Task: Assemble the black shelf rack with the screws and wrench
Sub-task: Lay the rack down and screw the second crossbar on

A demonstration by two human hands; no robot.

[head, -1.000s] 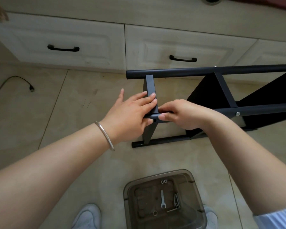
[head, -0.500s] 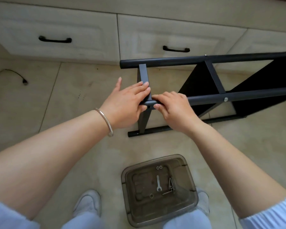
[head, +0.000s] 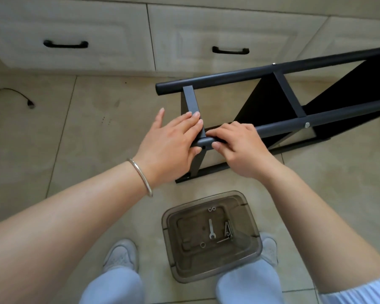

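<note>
Left hand [head: 171, 148] and right hand [head: 239, 150] meet at the near end of the rack [head: 279, 128], which lies on its side on the floor [head: 92, 132] just beyond them. Over the last second the view has drawn back and the rack has swung so its long tubes run up and away to the right; the hands have kept their hold at the same joint. The left hand's fingers lie flat on the crossbar [head: 192, 102] and press it onto the tube [head: 206, 142], thumb under the tube end; the right hand pinches the tube just beside it. An empty screw hole [head: 203, 147] shows between the two thumbs, so this joint is judged aligned but not yet fastened, while a joint farther along to the right already carries a screw [head: 307, 125].

Below the hands, between the knees, a clear bin [head: 253, 251] holds the wrench [head: 211, 231], washers and loose hardware, untouched. The floor is beige tile; white cabinet drawers [head: 75, 29] with black handles stand beyond the hands, and a cable [head: 13, 93] lies far to the left.
</note>
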